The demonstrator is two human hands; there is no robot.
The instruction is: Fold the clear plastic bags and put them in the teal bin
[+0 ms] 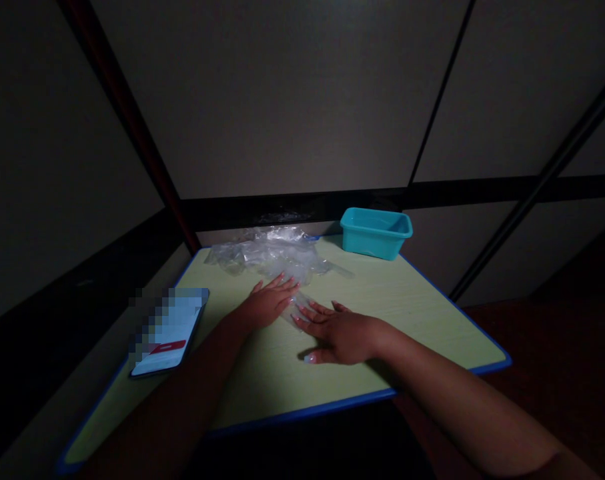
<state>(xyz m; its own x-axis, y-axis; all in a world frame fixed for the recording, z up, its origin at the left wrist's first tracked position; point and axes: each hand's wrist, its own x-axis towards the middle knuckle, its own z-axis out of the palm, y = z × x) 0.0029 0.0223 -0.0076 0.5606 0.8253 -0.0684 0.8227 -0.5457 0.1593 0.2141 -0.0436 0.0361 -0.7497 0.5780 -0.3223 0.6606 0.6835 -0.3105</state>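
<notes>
You have a single view, worn on your head, facing forward and down across the table (267, 383). It sits close enough that your forearms (447, 383) run in from the bottom left and bottom right (both cut off by the frame), bringing your left hand (266, 308) and right hand (343, 337) near the centre. The table's near edge climbs toward the right, and wall panels (282, 100) fill the upper part.

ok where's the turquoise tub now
In the head view, the turquoise tub stands at the far right corner of the table, right of the crumpled clear plastic.
</notes>
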